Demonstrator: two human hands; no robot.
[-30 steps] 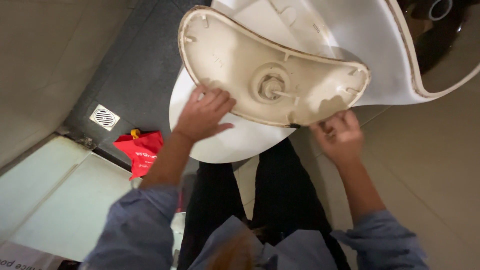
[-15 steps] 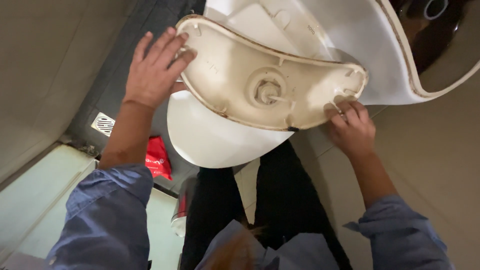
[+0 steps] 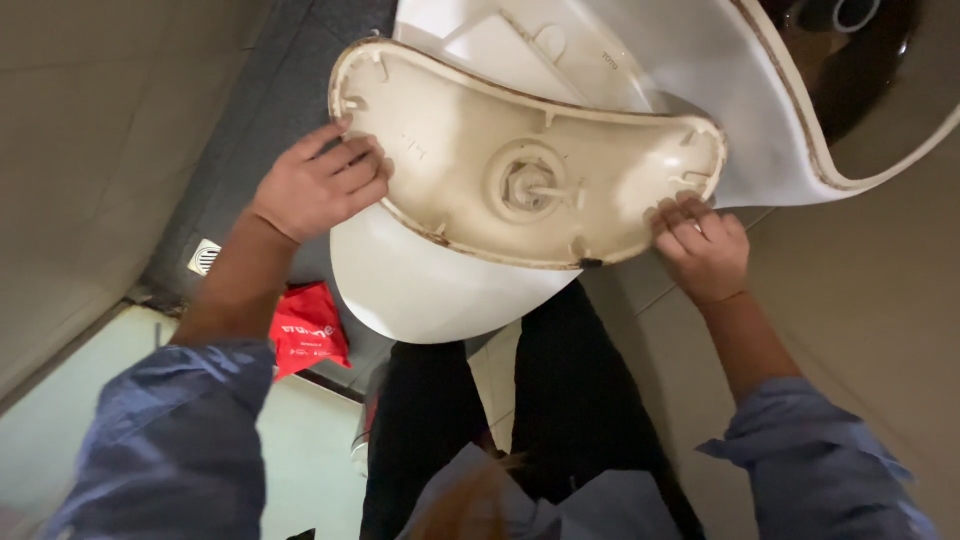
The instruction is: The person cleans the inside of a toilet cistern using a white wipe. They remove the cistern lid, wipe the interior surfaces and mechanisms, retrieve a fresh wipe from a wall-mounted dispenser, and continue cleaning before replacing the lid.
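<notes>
A tiled bathroom seen from above, looking down past a person's blue sleeves and dark trousers. The floor is pale tile, with a darker grey strip point(image 3: 250, 130) running left of the toilet tank point(image 3: 700, 90), and a small square drain grate point(image 3: 203, 257) set in that strip. A red packet point(image 3: 305, 335) lies on the floor just below the grate.

In front of the white tank, both hands hold a cream-coloured cistern lid point(image 3: 520, 150), turned so its stained underside and round central fitting face the camera. The left hand point(image 3: 315, 185) is clamped over the lid's left end, fingers curled onto the inner face. The right hand point(image 3: 700, 245) pinches the lid's lower right edge, fingertips closed on the rim.

Below the lid a rounded white porcelain part point(image 3: 430, 290) shows; what it belongs to is hard to make out. The tank is cut off at the top and right, and its dark opening point(image 3: 850, 50) is only partly visible.
</notes>
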